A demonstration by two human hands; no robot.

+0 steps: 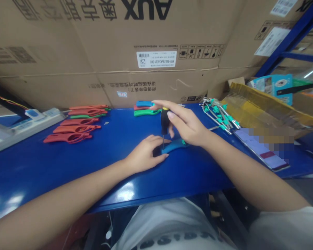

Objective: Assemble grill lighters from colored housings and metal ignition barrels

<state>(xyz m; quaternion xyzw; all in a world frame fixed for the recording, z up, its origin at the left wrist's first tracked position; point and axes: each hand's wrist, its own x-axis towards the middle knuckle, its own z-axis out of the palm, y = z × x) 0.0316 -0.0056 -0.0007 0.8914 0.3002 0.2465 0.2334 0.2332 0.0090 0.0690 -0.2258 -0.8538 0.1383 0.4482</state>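
A blue plastic piece point(174, 146) lies on the blue table point(114, 139), with a bit of green at its right end. My left hand point(146, 154) holds the left end of this piece between thumb and fingers; a dark shape shows inside the grip. Over it, my right hand point(186, 123) grips a black screwdriver point(165, 121) with a yellow top. The screwdriver stands upright, its thin shaft pointing down at the left end of the blue piece.
Red, orange and green handles point(71, 130) lie at the left, beside a power strip point(41, 125). More handles point(146, 113) lie at the back centre. Metal rods with green parts point(219, 114), a phone point(262, 149) and an open box point(271, 107) are right. Cardboard point(94, 52) stands behind.
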